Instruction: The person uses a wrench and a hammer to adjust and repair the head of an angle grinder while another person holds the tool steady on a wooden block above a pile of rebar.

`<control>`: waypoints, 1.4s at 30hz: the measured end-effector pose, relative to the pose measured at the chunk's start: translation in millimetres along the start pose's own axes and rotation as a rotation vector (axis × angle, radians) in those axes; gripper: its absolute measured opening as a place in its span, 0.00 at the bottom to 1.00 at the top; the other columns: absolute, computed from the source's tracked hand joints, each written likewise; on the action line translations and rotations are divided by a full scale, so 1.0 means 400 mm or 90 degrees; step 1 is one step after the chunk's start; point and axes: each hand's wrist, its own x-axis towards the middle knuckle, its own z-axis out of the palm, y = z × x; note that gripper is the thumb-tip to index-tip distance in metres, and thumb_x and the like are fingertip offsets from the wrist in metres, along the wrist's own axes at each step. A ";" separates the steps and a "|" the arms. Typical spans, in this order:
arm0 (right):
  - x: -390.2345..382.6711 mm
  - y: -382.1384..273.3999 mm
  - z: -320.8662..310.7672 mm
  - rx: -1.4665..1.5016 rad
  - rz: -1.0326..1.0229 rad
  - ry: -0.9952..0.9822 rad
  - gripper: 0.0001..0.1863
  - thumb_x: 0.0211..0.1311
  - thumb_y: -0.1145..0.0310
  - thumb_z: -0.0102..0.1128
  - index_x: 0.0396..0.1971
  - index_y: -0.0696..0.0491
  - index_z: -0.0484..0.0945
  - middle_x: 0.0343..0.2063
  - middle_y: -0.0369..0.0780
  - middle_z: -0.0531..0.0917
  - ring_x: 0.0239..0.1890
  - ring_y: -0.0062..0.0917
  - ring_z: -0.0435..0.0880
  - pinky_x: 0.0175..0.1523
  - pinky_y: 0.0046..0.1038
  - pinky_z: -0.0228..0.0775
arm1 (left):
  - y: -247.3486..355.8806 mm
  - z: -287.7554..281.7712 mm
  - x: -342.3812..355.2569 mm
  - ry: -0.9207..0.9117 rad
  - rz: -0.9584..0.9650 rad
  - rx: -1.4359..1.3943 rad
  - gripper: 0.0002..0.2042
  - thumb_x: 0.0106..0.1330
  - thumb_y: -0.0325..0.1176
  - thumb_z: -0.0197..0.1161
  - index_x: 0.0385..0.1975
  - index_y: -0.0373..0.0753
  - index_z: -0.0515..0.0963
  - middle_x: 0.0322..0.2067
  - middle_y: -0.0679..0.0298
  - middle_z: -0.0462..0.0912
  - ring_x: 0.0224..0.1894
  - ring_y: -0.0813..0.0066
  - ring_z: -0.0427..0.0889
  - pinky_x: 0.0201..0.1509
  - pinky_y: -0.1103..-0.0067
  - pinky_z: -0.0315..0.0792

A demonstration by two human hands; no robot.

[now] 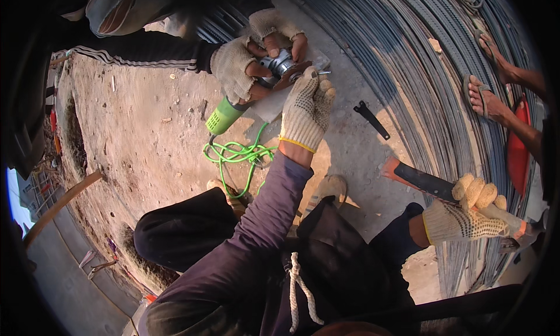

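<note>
My left hand [306,111], in a dotted knit glove, is closed at the rusty disc [289,76] of a green angle grinder [223,114], by a small metal piece; what its fingertips grip is unclear. A co-worker's two gloved hands [232,67] hold the grinder's silver head [278,62] over a pale slab. My gloved right hand [469,216] grips a hammer [423,178] with a black and orange handle, over the rebar at lower right. A black pin spanner [371,119] lies on the ground between my hands.
Long bundles of steel rebar [408,56] run along the right. Another person's sandalled feet [487,100] rest there, beside a red object [518,149]. A green cord [233,152] lies coiled near my shoes. A wooden stick [64,205] is at left.
</note>
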 end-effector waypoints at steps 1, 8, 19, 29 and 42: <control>-0.039 0.045 -0.025 -0.216 -0.016 0.138 0.20 0.78 0.56 0.46 0.56 0.56 0.70 0.39 0.41 0.78 0.40 0.27 0.80 0.42 0.28 0.74 | -0.003 -0.005 0.008 -0.002 -0.003 -0.017 0.07 0.75 0.29 0.57 0.48 0.38 0.76 0.35 0.61 0.81 0.33 0.71 0.83 0.37 0.76 0.84; -0.090 0.157 -0.138 -0.382 0.465 0.220 0.23 0.76 0.62 0.53 0.64 0.58 0.66 0.44 0.43 0.80 0.42 0.28 0.83 0.43 0.27 0.79 | 0.020 -0.017 -0.016 0.046 0.039 0.001 0.06 0.75 0.31 0.57 0.46 0.39 0.78 0.35 0.62 0.83 0.34 0.69 0.85 0.38 0.75 0.85; -0.109 0.201 -0.005 -0.610 0.409 0.238 0.14 0.78 0.61 0.49 0.48 0.57 0.73 0.23 0.38 0.78 0.17 0.20 0.75 0.20 0.23 0.66 | 0.015 -0.027 -0.015 0.045 0.017 0.007 0.09 0.75 0.35 0.60 0.46 0.38 0.80 0.37 0.62 0.83 0.38 0.69 0.85 0.42 0.73 0.85; -0.026 0.232 0.113 -0.505 0.417 0.263 0.16 0.81 0.59 0.42 0.48 0.57 0.71 0.22 0.38 0.77 0.16 0.19 0.75 0.19 0.23 0.66 | 0.016 -0.026 -0.008 -0.016 0.004 -0.056 0.09 0.75 0.33 0.58 0.48 0.37 0.79 0.37 0.63 0.83 0.37 0.70 0.85 0.42 0.74 0.85; -0.024 0.319 0.065 -0.852 0.307 0.019 0.20 0.81 0.56 0.41 0.51 0.59 0.73 0.25 0.38 0.77 0.25 0.20 0.76 0.30 0.27 0.67 | 0.006 -0.027 -0.015 -0.022 0.002 -0.029 0.08 0.75 0.32 0.58 0.47 0.37 0.79 0.34 0.63 0.82 0.35 0.70 0.84 0.41 0.73 0.84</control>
